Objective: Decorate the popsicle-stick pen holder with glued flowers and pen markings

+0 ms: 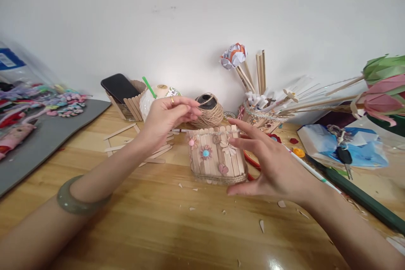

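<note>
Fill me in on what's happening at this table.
A person sits at a wooden table with a small decorated popsicle-stick box in front of them. The right hand is open beside the box, fingers spread. The left hand is raised near the twine ball, fingertips pinched together.

No text reads clearly; the print on the white cup (164, 92) is too small.
</note>
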Tool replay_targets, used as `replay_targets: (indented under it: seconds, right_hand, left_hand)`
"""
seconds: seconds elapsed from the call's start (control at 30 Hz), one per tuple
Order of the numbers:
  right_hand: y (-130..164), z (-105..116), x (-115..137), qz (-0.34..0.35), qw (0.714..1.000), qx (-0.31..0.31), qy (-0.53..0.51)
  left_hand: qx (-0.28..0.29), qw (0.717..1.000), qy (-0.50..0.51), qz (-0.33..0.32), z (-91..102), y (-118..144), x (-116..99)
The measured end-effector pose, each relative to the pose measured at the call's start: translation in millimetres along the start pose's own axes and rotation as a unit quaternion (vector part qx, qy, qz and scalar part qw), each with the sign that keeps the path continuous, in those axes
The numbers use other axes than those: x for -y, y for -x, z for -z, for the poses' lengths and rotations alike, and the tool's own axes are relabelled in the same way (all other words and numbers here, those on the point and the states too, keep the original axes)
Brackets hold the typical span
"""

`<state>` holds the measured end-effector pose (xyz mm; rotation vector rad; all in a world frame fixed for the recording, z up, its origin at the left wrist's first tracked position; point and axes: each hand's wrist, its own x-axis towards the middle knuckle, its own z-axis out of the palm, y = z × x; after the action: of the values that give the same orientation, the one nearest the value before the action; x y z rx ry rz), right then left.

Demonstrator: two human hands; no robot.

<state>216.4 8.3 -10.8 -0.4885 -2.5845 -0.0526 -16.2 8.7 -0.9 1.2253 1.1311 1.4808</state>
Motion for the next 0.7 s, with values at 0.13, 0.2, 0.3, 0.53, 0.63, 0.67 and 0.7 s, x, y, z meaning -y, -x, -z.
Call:
replay_targets:
  seconds: [0.13, 0.2, 0.3, 0.53, 0.63, 0.67, 0.7]
  right_hand:
    - [1.8, -0.8, -2.6, 0.003, 1.000, -0.015, 0.007]
    - [2.5, -0.8, -3.4, 0.001, 1.000, -0.019, 0.007]
    - [3.8, -0.6, -4.3, -0.003, 1.000, -0.025, 0.012]
    - [6.5, 0.5, -3.5, -0.036, 0.998, -0.047, -0.020]
    - [7.4, -0.1, -4.0, -0.039, 0.997, -0.058, -0.022]
    - [7.6, -0.5, -4.2, -0.039, 0.997, -0.060, -0.023]
    - [7.7, -0.9, -4.4, -0.039, 0.997, -0.061, -0.025]
  left_hand:
    - [-0.047, 0.998, -0.025, 0.031, 14.1, 10.4, 6.9]
    - [-0.046, 0.995, -0.046, 0.073, 22.2, 20.5, 11.4]
    - [-0.039, 0.987, -0.091, 0.123, 33.1, 37.5, 13.6]
    - [-0.001, 0.968, -0.205, 0.147, 36.6, 73.4, 5.3]
    - [0.133, 0.932, -0.300, 0.152, 27.6, 90.2, 8.4]
    - [0.172, 0.920, -0.319, 0.148, 24.1, 95.3, 10.7]
    - [0.204, 0.912, -0.330, 0.135, 20.8, 99.7, 13.3]
